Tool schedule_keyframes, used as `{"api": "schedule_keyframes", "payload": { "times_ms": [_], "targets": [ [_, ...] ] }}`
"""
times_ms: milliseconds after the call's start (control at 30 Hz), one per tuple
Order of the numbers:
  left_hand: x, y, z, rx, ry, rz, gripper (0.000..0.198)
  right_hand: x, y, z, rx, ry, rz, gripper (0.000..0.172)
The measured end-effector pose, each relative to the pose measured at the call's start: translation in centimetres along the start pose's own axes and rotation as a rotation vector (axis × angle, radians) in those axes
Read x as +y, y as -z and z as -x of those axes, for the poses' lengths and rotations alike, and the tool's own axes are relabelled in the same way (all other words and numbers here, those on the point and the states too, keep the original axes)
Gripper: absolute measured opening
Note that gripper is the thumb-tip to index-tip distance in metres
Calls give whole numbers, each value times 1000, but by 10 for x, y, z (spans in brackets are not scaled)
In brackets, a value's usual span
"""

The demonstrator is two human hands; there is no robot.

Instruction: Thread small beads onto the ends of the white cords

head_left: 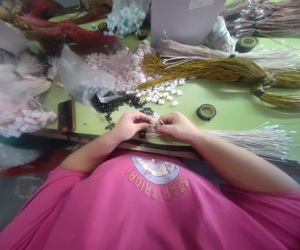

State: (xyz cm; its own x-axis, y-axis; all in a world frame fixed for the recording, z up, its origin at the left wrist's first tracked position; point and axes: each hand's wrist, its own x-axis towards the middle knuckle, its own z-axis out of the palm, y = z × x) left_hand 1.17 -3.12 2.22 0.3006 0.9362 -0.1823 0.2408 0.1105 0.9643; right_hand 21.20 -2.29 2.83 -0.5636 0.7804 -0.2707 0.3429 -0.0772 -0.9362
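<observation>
My left hand (pixel 130 126) is closed in a pinch, with a small black connector, partly hidden, at its fingertips. Facing it, my right hand (pixel 178 126) pinches a thin white wire near its end. Both hands meet over the left end of a bundle of white wires (pixel 249 139), which runs to the right beneath my right forearm. Black connectors (pixel 142 133) sit on some wire ends beside my left fingers. Just beyond my left hand lies a loose pile of black connectors (pixel 108 102).
White connectors (pixel 129 66) are heaped behind the hands, near a clear plastic bag (pixel 83 74). A yellow wire bundle (pixel 217 69) stretches across the back right. Black tape (pixel 206 111) lies right of my hands, a phone (pixel 66 116) left. Grey box (pixel 183 24) stands behind.
</observation>
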Motion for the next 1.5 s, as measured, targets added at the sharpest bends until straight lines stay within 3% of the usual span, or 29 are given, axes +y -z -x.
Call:
{"api": "schedule_keyframes", "payload": {
  "times_ms": [167,667,867,1000,1133,1300,1500],
  "targets": [
    [1,-2,3,40,17,-30,21,0,-3,-1,83,11,80,15],
    [3,-6,7,57,1,-188,21,1,-10,-3,163,69,230,18],
    [1,-12,10,103,-83,-278,14,1,-7,-2,111,50,150,19],
    [0,-13,10,120,-68,-280,13,-2,-5,-3,115,11,98,15],
    [0,-15,8,111,-29,-256,14,-3,-7,-3,134,1,236,21],
    [-2,-14,7,71,-83,-282,13,0,-9,-3,134,37,365,24],
    [-3,-13,11,93,1,-193,17,1,-10,-2,142,100,408,23]
  ]
}}
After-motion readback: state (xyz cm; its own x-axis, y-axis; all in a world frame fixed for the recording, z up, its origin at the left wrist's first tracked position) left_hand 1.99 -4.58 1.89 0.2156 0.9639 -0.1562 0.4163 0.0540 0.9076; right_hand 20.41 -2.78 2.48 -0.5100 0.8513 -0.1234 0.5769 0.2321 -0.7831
